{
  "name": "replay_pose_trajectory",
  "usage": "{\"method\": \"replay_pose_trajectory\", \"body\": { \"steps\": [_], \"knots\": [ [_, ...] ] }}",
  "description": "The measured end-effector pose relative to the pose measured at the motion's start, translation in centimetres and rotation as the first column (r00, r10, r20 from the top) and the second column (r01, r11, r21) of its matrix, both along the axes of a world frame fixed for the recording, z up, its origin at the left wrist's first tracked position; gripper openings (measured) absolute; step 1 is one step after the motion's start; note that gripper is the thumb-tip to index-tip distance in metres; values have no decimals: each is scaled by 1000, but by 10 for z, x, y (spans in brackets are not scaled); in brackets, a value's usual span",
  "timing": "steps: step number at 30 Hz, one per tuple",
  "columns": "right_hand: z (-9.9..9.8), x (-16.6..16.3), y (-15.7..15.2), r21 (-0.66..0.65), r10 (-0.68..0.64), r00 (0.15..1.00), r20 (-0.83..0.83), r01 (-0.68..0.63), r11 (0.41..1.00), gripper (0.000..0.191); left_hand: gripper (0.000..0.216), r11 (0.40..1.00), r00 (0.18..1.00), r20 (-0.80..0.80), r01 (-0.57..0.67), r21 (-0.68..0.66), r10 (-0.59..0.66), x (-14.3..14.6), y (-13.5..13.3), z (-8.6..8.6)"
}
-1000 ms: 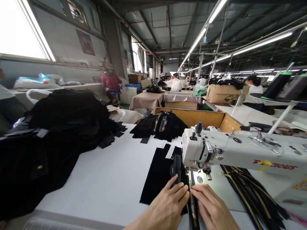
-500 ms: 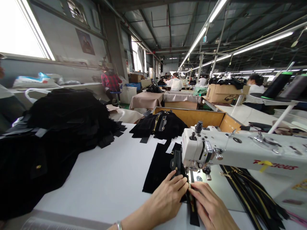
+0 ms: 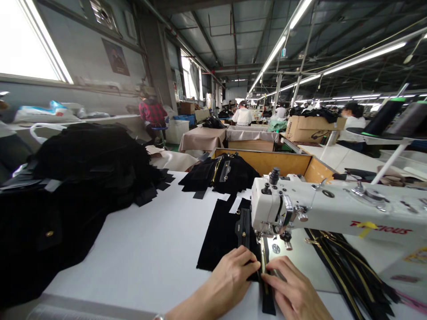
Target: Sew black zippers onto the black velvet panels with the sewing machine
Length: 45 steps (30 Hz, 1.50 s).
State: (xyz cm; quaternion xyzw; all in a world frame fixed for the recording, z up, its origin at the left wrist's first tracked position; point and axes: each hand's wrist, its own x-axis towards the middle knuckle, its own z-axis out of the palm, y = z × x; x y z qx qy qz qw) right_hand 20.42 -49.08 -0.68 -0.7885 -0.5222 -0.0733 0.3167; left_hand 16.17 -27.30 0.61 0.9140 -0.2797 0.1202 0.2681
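A black fabric piece with a gold-toothed zipper strip lies flat under the head of a white sewing machine. My left hand presses flat on the fabric just left of the zipper, fingers pointing at the needle. My right hand rests on the zipper's right side, fingertips pinching its edge. Both hands sit close together in front of the presser foot.
A large heap of black fabric pieces covers the left of the white table. More black pieces lie behind the machine by a wooden bin. Loose zippers trail at right. Thread cones stand far right. Other workers sit in the background.
The fabric and zipper have fed away from me under the machine. Both hands followed, then settled slightly nearer me; the view shifted a little.
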Motion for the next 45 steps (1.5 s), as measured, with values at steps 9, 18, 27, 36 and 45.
{"method": "replay_pose_trajectory", "body": {
  "steps": [9, 18, 27, 36, 45],
  "knots": [
    [-1, 2, -1, -5, 14, 1000, -2, -14, 1000, 46, 20, 990, 998, 52, 25, 141, -33, 0, -4, -4],
    [1, 3, 2, -27, -9, 999, 51, 10, 1000, 44, 20, 972, 999, 29, 38, 231, -46, 3, -3, 5],
    [6, 5, 5, 13, -41, 984, 176, 39, 999, 41, 26, 986, 998, 62, 0, 165, -10, 7, -1, -3],
    [4, 3, 6, 46, -42, 985, 164, 35, 998, 40, 24, 987, 996, 79, -46, 153, 34, 6, -2, -7],
    [5, 3, 5, 19, -31, 988, 148, 29, 999, 41, 18, 987, 991, 131, -40, 159, 19, 6, -2, -7]
  ]
}}
